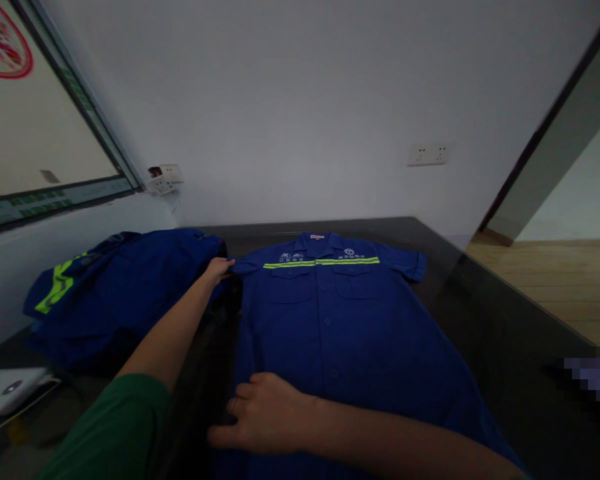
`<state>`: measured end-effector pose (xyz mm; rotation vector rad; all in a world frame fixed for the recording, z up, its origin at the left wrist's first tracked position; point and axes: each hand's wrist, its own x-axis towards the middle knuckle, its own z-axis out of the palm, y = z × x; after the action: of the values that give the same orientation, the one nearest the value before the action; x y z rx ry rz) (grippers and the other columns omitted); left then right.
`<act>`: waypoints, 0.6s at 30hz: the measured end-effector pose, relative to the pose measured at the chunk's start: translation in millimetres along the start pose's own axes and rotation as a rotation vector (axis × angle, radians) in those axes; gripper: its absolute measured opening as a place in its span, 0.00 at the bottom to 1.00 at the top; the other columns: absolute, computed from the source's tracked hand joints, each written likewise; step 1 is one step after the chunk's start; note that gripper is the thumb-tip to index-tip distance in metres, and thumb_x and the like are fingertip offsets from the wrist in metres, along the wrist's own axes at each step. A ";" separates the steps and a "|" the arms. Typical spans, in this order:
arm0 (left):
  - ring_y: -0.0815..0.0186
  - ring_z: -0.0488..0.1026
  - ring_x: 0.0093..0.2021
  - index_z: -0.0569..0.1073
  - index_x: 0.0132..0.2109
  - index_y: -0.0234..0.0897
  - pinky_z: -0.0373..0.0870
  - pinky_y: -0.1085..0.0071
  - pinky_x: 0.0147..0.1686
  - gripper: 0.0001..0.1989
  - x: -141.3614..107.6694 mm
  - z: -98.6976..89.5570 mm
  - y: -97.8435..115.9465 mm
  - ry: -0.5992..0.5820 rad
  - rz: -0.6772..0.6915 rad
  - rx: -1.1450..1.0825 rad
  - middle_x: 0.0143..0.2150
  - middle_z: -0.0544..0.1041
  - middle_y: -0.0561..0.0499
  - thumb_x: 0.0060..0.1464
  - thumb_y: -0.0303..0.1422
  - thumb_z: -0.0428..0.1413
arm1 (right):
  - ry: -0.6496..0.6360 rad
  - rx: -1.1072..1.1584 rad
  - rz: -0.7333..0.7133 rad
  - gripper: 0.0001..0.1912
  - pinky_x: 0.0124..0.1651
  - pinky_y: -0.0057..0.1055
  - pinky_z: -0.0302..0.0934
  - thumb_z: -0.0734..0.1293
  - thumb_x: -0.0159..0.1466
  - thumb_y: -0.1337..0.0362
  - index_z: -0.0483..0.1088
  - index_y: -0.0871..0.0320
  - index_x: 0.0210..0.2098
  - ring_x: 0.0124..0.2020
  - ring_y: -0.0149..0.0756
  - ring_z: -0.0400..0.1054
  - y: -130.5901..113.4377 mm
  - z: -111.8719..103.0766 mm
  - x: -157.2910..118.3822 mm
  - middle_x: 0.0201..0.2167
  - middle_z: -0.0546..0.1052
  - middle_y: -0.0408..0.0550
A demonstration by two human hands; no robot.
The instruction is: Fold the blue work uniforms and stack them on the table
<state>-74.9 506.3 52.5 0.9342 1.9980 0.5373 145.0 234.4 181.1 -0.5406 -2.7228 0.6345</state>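
A blue short-sleeved work shirt [365, 333] lies front up on the dark table, buttoned, its collar toward the wall. Bright yellow reflective tape crosses its chest below white printing. My left hand [220, 268] reaches forward and pinches the end of the sleeve on the left. Across the lower part of the shirt comes my right hand [270, 413], over its left side edge. Its fingers are loosely bent and its thumb stands apart from them; nothing shows between them.
A heap of blue clothing [145, 287] with yellow tape lies left of the shirt. Nearer me are a white device [11, 390] and a cable. The dark table [485, 313] meets a wall with sockets [428, 155]; a blurred-out purple item [593, 380] is at the right.
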 end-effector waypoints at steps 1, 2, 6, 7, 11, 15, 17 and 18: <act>0.69 0.70 0.24 0.68 0.25 0.32 0.71 0.72 0.26 0.13 0.7 0.3 3.8 0.005 0.028 0.007 0.22 0.71 0.53 0.42 0.33 0.65 | -0.012 -0.005 0.011 0.08 0.25 0.30 0.55 0.60 0.69 0.64 0.69 0.49 0.45 0.30 0.34 0.68 -0.1 -1.5 -4.2 0.30 0.75 0.40; 0.69 0.70 0.24 0.68 0.25 0.33 0.71 0.72 0.26 0.14 1.4 1.3 7.9 0.010 0.061 0.013 0.22 0.71 0.54 0.43 0.36 0.64 | -0.019 -0.007 0.018 0.08 0.24 0.30 0.54 0.61 0.68 0.64 0.69 0.49 0.44 0.29 0.34 0.68 -0.5 -3.1 -8.2 0.29 0.75 0.40; 0.66 0.70 0.25 0.70 0.26 0.34 0.69 0.72 0.26 0.16 4.7 19.2 29.0 0.032 0.228 0.039 0.21 0.71 0.53 0.43 0.42 0.62 | 0.025 -0.008 0.035 0.05 0.24 0.30 0.55 0.62 0.67 0.65 0.70 0.54 0.37 0.28 0.33 0.67 -3.8 -10.9 -27.1 0.27 0.74 0.41; 0.66 0.71 0.26 0.70 0.27 0.34 0.69 0.73 0.27 0.16 5.7 28.5 35.1 0.035 0.270 0.046 0.22 0.72 0.53 0.44 0.43 0.62 | 0.043 -0.007 0.042 0.05 0.25 0.29 0.56 0.62 0.67 0.65 0.70 0.55 0.36 0.28 0.33 0.67 -5.0 -12.9 -33.3 0.27 0.74 0.42; 0.66 0.73 0.30 0.74 0.31 0.34 0.68 0.73 0.31 0.12 7.5 84.9 57.1 0.026 0.402 0.080 0.27 0.76 0.52 0.50 0.40 0.57 | 0.132 -0.009 0.092 0.08 0.31 0.25 0.63 0.60 0.69 0.65 0.69 0.57 0.43 0.36 0.31 0.70 -12.0 -15.0 -63.6 0.35 0.77 0.45; 0.63 0.75 0.38 0.77 0.36 0.34 0.68 0.72 0.38 0.11 -2.0 156.6 64.0 0.019 0.480 0.143 0.36 0.79 0.48 0.54 0.36 0.53 | 0.291 -0.030 0.215 0.12 0.40 0.25 0.69 0.58 0.70 0.63 0.68 0.55 0.50 0.49 0.34 0.70 -22.3 2.5 -93.3 0.46 0.77 0.47; 0.60 0.75 0.41 0.77 0.36 0.33 0.67 0.70 0.41 0.11 -10.9 189.8 60.0 0.018 0.495 0.186 0.38 0.79 0.46 0.54 0.34 0.53 | 0.384 -0.050 0.270 0.13 0.44 0.27 0.70 0.58 0.70 0.61 0.68 0.54 0.51 0.51 0.35 0.70 -27.8 19.1 -104.0 0.46 0.78 0.46; 0.59 0.75 0.43 0.77 0.37 0.33 0.67 0.69 0.43 0.10 -15.8 204.6 56.9 0.013 0.499 0.206 0.39 0.79 0.45 0.55 0.33 0.52 | 0.422 -0.062 0.287 0.13 0.45 0.27 0.71 0.59 0.70 0.61 0.68 0.53 0.51 0.51 0.35 0.71 -30.4 28.6 -108.0 0.45 0.78 0.45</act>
<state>125.0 535.5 -14.8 1.5779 1.8530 0.6125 221.6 153.4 149.9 -0.9716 -2.2919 0.4399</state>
